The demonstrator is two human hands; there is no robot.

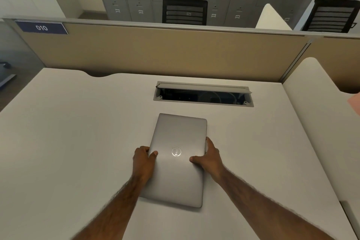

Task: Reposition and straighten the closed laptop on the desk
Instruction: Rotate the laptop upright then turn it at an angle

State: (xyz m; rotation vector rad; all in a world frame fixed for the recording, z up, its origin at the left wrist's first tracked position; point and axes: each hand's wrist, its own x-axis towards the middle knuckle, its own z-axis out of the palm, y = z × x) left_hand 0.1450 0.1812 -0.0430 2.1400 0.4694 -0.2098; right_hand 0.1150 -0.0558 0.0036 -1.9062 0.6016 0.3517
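A closed silver laptop point(178, 134) with a round logo on its lid lies on the white desk point(78, 132), its long side running away from me and turned slightly clockwise. My left hand point(144, 161) grips its left edge, thumb on the lid. My right hand point(209, 157) grips the right edge, thumb on the lid and fingers curled over the side. Both hands sit about at the laptop's middle.
An open cable tray point(202, 94) is cut into the desk just beyond the laptop. A beige partition point(155, 52) with a blue "010" label point(41, 27) closes the desk's far side. A white divider point(319, 103) borders the right. Black chairs and grey lockers stand behind.
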